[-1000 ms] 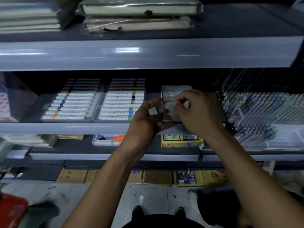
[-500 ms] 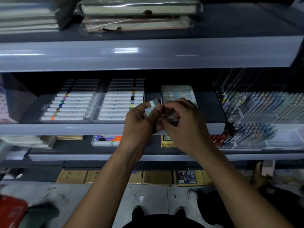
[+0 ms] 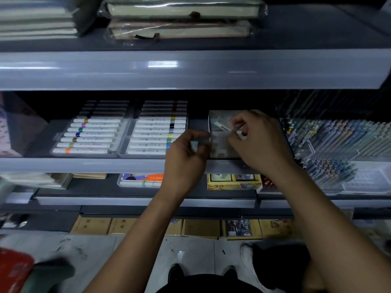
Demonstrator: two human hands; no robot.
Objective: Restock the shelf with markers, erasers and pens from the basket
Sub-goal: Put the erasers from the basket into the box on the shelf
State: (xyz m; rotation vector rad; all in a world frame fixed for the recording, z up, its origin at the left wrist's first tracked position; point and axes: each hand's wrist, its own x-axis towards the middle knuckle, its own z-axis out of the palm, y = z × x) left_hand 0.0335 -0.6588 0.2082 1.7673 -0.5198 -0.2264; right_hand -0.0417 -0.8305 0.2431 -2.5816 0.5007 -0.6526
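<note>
While the left hand (image 3: 186,153) seemingly pinches a blurred eraser (image 3: 194,146), the right hand (image 3: 258,142) pinches another eraser (image 3: 224,127).

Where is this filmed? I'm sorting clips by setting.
Probably a stationery shop aisle: tiered display shelves hold trays of markers, racks of pens and wrapped notebooks, with boxed stock at floor level.

Grey shelf (image 3: 105,164) with 2 marker trays (image 3: 88,136), clear box (image 3: 220,149), pen racks (image 3: 338,144)
</note>
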